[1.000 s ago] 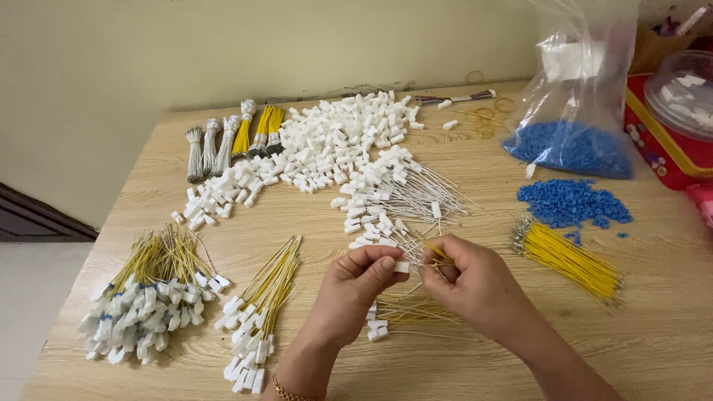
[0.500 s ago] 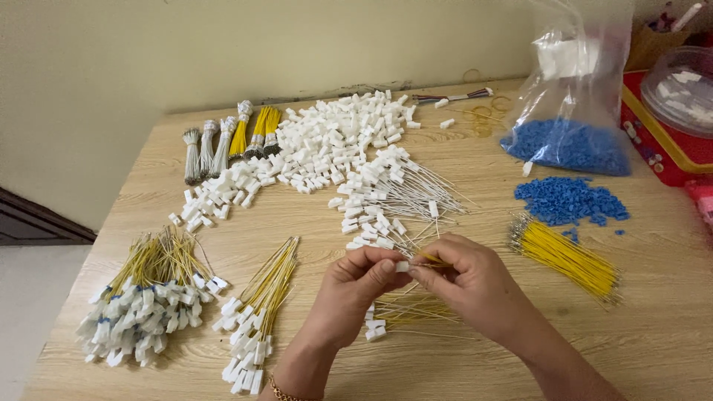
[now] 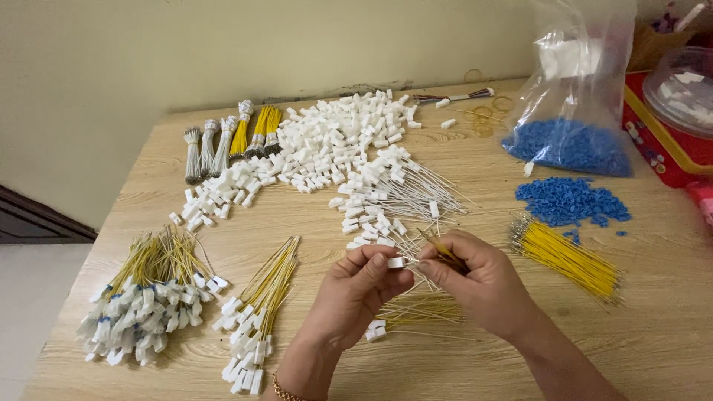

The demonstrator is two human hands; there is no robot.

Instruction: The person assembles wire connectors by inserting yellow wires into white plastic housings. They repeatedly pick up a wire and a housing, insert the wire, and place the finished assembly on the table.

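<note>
White plastic connector (image 3: 396,262), small, pinched in my left hand's (image 3: 355,295) grip just above the wooden worktop (image 3: 653,327), its end met by yellow wire (image 3: 445,252) closed in my right hand's (image 3: 483,286) grip; insertion step, calling for straight alignment.

Brightness: even, soft daylight-like light, nothing dim.
Shadows: faint and short under the hands (image 3: 416,286) on the wooden table (image 3: 668,319).
Glare: mild sheen on the plastic bag (image 3: 575,67).
Focus: centre sharp; right edge slightly soft.
Distortion: slight wide-angle bending at the edges.
</note>
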